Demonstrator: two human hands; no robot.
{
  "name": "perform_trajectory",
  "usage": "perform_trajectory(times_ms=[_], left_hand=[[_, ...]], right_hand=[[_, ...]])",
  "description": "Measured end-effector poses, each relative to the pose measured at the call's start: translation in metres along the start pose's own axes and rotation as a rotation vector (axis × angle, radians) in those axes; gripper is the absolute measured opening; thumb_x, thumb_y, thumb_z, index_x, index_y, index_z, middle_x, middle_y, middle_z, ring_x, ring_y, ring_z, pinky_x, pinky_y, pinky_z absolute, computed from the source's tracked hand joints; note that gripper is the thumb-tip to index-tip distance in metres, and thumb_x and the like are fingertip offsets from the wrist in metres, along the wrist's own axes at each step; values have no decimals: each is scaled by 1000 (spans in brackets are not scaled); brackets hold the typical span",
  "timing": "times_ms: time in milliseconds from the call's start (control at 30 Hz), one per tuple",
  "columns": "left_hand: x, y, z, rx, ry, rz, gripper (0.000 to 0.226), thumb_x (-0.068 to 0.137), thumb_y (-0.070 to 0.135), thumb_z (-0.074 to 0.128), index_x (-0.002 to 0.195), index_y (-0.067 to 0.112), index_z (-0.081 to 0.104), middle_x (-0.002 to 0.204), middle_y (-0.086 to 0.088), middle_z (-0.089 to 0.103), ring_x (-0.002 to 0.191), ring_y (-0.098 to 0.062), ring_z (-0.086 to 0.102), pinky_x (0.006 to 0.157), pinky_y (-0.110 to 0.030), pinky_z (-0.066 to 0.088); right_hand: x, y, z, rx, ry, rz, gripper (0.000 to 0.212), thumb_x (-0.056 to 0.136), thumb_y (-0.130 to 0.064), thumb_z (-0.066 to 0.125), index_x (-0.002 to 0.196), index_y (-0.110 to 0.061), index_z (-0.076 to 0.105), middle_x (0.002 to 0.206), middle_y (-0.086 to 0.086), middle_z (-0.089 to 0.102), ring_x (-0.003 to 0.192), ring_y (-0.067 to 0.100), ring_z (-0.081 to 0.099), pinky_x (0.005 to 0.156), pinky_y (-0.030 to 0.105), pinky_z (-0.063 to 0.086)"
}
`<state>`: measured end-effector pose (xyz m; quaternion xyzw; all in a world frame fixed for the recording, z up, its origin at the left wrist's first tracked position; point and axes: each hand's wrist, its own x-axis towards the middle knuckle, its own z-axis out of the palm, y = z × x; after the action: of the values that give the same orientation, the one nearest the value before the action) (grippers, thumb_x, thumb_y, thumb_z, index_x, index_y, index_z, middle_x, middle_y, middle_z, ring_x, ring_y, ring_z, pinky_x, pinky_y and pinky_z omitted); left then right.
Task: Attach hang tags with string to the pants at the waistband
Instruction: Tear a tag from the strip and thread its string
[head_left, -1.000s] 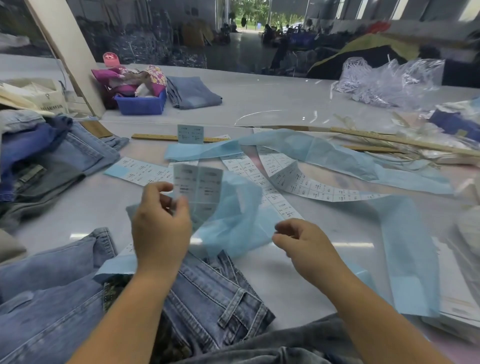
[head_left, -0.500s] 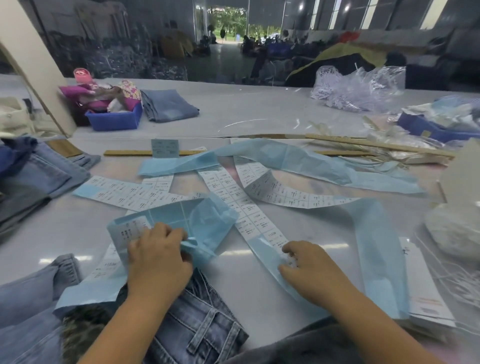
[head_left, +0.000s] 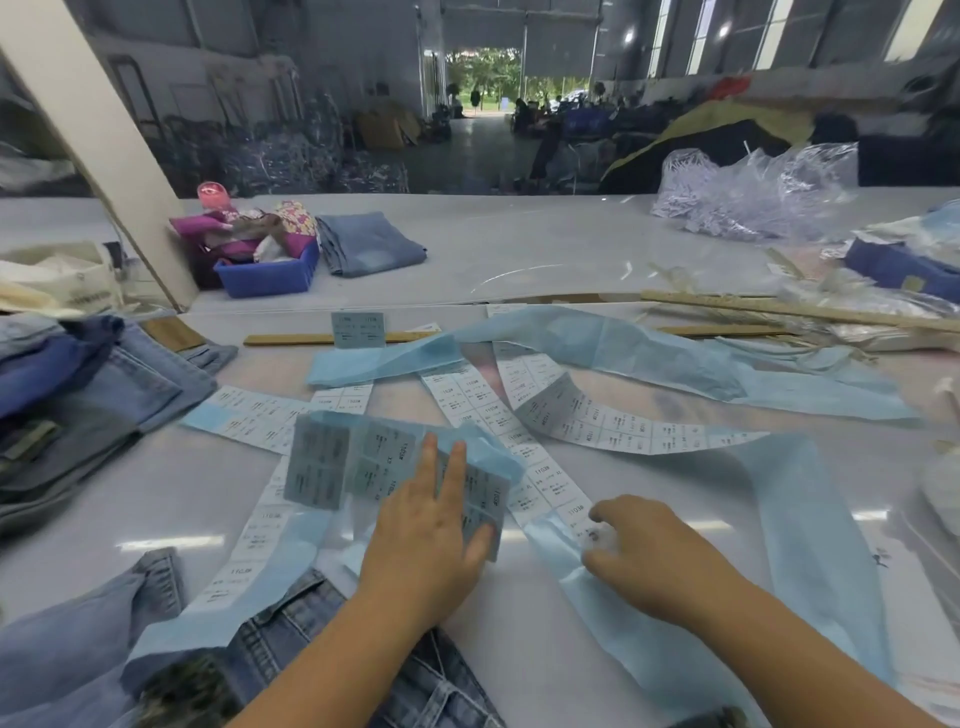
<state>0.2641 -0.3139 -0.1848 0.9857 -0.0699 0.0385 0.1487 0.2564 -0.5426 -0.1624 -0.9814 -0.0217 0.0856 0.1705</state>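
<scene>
Loads of stuff on our white table here. Biggest thing is the denim: a stack of folded jeans on the far left, and the pants we're tagging sit at the near edge, right under our left forearm, partly covered by a blue backing strip. More of those long blue strips snake across the middle, with printed label sheets lying over them. A blue bin sits at the back left beside another folded pair. Our left hand presses flat, fingers straight and spread, on a curled-up sheet of tags. Our right hand is curled, fingertips pinching the label strip where white meets blue.
</scene>
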Motion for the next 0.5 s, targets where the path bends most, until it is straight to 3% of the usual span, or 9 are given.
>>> perform_trajectory(times_ms=[100, 167, 233, 333, 500], left_hand=[[27, 6, -4, -8, 88, -23, 72, 95, 55, 39, 154, 27, 10, 164, -3, -5, 142, -27, 26, 114, -46, 26], [51, 15, -7, 10, 150, -4, 54, 95, 48, 43, 144, 26, 38, 160, -5, 16, 136, -28, 35, 109, -46, 32], [80, 31, -6, 38, 146, 41, 42, 96, 45, 43, 130, 24, 53, 154, -4, 31, 131, -25, 40, 106, -44, 35], [127, 57, 0, 65, 87, 62, 40, 98, 42, 39, 124, 20, 59, 144, -4, 42, 123, -25, 43, 102, -42, 37], [181, 89, 19, 35, 110, 23, 37, 98, 37, 37, 102, 14, 66, 110, -5, 54, 95, -23, 46, 84, -41, 44]], right_hand=[[19, -2, -16, 28, 121, 0, 47, 89, -39, 53, 134, -28, 52, 138, -9, 51, 125, 15, 47, 96, 32, 42], [36, -1, -27, 32, 181, -3, 43, 90, -36, 53, 130, -24, 55, 134, -5, 53, 121, 18, 48, 93, 34, 45], [55, 4, -38, -3, 195, 3, 38, 90, -33, 52, 125, -17, 57, 127, 2, 54, 117, 22, 47, 92, 37, 47], [90, 19, -51, -80, 232, 22, 41, 94, -37, 49, 127, -13, 54, 129, 8, 51, 122, 28, 42, 98, 42, 44], [156, 51, -63, -186, 350, 117, 40, 98, -42, 40, 125, -15, 52, 129, 11, 45, 116, 31, 41, 92, 42, 40]])
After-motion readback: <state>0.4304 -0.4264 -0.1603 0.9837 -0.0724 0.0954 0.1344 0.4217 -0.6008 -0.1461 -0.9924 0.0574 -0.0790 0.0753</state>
